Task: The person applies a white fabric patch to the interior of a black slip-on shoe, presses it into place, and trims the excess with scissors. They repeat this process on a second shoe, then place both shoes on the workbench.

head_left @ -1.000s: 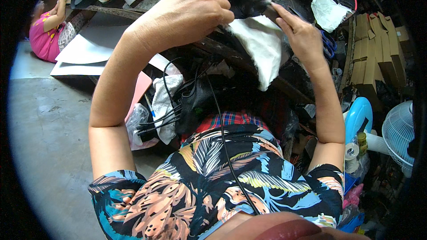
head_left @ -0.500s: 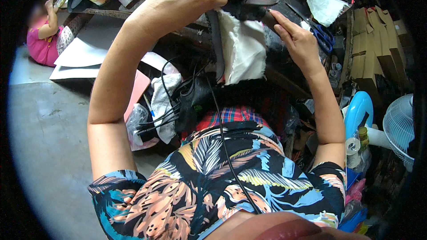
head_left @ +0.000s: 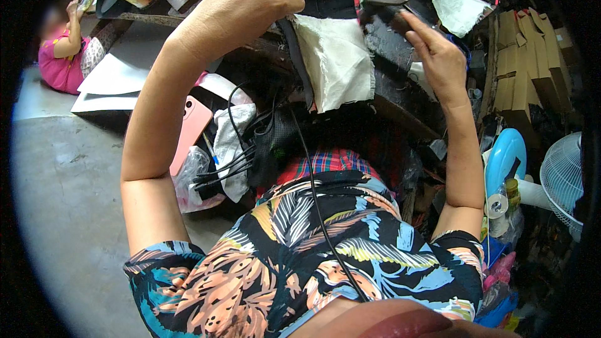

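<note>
My left hand is raised at the top of the view, closed around a dark black piece with a strap hanging from it. A frayed off-white cloth hangs just below and to the right of that hand. My right hand has its fingers stretched out, touching a dark flat part at the cloth's upper right edge. Both forearms rise from my patterned shirt at the bottom.
A dark cluttered workbench lies ahead with another white scrap. Black cables, a pink phone and plastic bags hang at left. Cardboard boxes, a blue object and a white fan stand right. A person in pink sits far left.
The white cloth has swung from slanting to the right to hanging straight down under my left hand. My right hand has moved up along its right edge.
</note>
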The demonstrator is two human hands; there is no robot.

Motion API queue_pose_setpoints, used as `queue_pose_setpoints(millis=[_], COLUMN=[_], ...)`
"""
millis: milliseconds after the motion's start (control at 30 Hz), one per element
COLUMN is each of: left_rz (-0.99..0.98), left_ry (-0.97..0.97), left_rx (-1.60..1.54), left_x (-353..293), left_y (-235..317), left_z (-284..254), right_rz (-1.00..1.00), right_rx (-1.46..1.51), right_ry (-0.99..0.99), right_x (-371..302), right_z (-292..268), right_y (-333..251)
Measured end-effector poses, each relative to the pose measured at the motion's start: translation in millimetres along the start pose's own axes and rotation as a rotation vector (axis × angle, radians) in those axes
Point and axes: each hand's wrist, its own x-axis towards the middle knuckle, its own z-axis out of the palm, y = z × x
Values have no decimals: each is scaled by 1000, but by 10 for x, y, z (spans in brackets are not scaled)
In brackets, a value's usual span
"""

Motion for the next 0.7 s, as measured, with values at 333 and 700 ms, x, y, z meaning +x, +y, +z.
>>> queue_pose_setpoints(millis=[333, 700], left_rz=[-95, -66], left_ry=[-206, 308], left_rx=[-55, -695], left_x=[-306, -112], left_y=[154, 286], left_z=[404, 18], right_rz=[78, -625], right_rx=[-173, 963], right_ry=[-65, -695], right_x=[-257, 721], right_z=[-130, -599], right_y=[280, -45])
